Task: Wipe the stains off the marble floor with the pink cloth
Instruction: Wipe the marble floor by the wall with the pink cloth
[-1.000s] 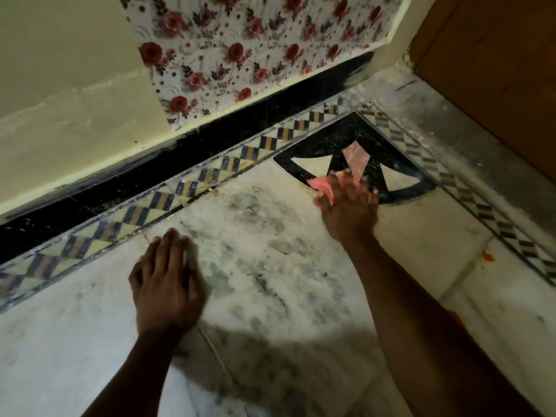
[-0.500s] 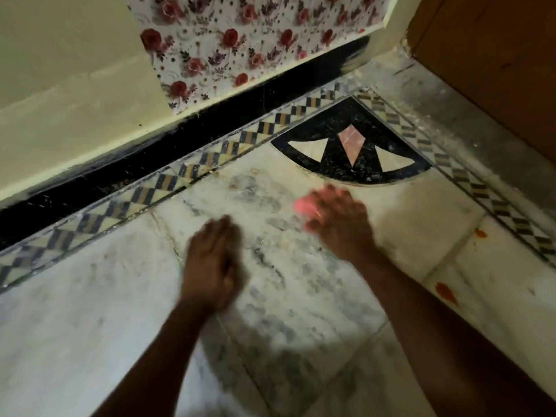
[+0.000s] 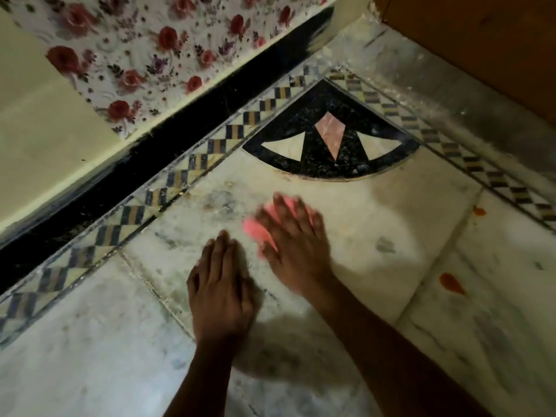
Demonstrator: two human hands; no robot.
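My right hand (image 3: 293, 245) presses the pink cloth (image 3: 255, 230) flat against the white marble floor (image 3: 376, 212); only the cloth's left edge and a strip between the fingers show, and the hand is motion-blurred. My left hand (image 3: 221, 288) lies flat on the floor just left of it, fingers together, holding nothing. Grey smudges mark the marble near the hands. Two orange-red stains, a large one (image 3: 451, 283) and a small one (image 3: 479, 210), sit on the slab to the right.
A black fan-shaped inlay (image 3: 328, 145) with a pink diamond fills the corner ahead. A checkered border strip (image 3: 192, 164) runs along the black skirting and floral wall covering (image 3: 144, 55). A brown wooden door (image 3: 481, 40) stands at the upper right.
My right hand has dragged the cloth back from the black inlay toward me and leftward. My left hand has shifted right across the floor, ending close beside the right hand.
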